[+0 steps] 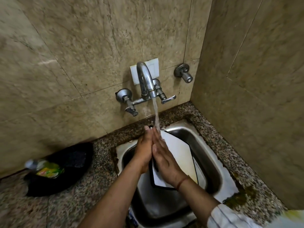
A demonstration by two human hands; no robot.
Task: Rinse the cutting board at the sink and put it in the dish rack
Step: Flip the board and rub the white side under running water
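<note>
The left hand [144, 150] and right hand [164, 159] were pressed palm to palm in the centre of the frame, fingers straight and flat, holding nothing, under the stream [156, 116] so the water ran over both. Just behind them the white cutting board [177, 155] leaned tilted in the sink [212, 162], probably parked there to free both hands. The tap [145, 81] stood above on the wall. At lower left, a dark bag [69, 162] lay on the bench [85, 195]. No dish rack showed.
</note>
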